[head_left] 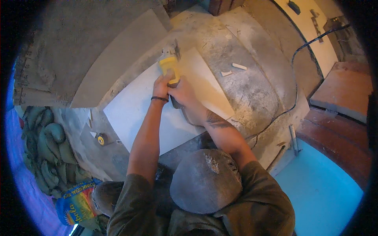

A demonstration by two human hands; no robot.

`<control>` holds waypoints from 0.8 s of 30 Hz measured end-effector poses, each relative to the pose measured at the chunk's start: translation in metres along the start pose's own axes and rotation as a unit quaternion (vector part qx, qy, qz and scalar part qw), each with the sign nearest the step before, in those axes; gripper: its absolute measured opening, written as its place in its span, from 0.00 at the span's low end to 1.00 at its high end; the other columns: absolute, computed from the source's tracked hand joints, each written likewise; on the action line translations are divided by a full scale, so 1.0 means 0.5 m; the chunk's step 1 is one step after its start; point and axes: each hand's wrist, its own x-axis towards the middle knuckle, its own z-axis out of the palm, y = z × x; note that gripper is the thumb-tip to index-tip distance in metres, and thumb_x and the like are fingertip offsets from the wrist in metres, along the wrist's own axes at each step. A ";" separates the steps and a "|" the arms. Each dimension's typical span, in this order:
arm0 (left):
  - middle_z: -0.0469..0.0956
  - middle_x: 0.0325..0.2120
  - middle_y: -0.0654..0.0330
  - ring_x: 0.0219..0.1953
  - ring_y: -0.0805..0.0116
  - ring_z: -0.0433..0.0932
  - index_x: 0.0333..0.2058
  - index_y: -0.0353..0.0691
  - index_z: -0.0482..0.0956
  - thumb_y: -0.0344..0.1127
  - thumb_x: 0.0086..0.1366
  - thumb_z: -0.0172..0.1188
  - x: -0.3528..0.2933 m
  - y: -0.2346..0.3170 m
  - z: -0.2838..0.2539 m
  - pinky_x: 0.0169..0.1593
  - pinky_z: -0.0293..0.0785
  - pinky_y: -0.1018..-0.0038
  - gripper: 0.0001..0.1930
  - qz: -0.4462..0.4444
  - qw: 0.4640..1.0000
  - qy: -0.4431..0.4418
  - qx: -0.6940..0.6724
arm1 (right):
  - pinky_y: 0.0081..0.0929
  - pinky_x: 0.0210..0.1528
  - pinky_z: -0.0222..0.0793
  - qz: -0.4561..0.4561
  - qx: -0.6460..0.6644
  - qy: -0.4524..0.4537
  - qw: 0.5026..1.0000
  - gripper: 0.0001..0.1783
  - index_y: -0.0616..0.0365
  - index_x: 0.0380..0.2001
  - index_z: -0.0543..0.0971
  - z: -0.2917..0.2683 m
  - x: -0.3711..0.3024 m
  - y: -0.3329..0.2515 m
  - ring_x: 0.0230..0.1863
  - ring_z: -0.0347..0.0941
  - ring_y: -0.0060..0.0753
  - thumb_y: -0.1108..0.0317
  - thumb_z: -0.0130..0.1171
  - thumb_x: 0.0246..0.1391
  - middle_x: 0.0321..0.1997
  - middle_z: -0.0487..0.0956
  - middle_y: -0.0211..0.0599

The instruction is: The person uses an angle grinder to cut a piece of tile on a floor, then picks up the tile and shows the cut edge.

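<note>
A yellow angle grinder (pixel 168 67) is held between my two hands, its blurred disc end at the far edge of a large white tile (pixel 130 108). My left hand (pixel 160 86) closes round the grinder's body from the left. On its right side, my right hand (pixel 183 93) wraps the rear of the tool. Pale dust hangs around the disc, so exact contact with the tile cannot be made out. The tile lies flat on a dusty grey floor (pixel 252 92), in front of my knees.
Two white offcuts, a strip (pixel 239 66) and a small chip (pixel 226 73), lie right of the tile. A black cord (pixel 294 78) curves along the right. Left are a tape measure (pixel 102 139), grey slabs (pixel 122 51) and green sacks (pixel 59 145). A light-blue surface (pixel 319 188) sits lower right.
</note>
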 end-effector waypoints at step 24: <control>0.82 0.45 0.57 0.46 0.66 0.81 0.52 0.32 0.79 0.44 0.67 0.66 0.012 -0.013 -0.037 0.50 0.77 0.70 0.22 0.018 1.000 0.002 -0.006 | 0.48 0.44 0.77 -0.053 -0.028 0.024 0.998 0.40 0.67 0.43 0.72 0.021 0.001 0.003 0.42 0.82 0.61 0.44 0.74 0.38 0.37 0.83 0.59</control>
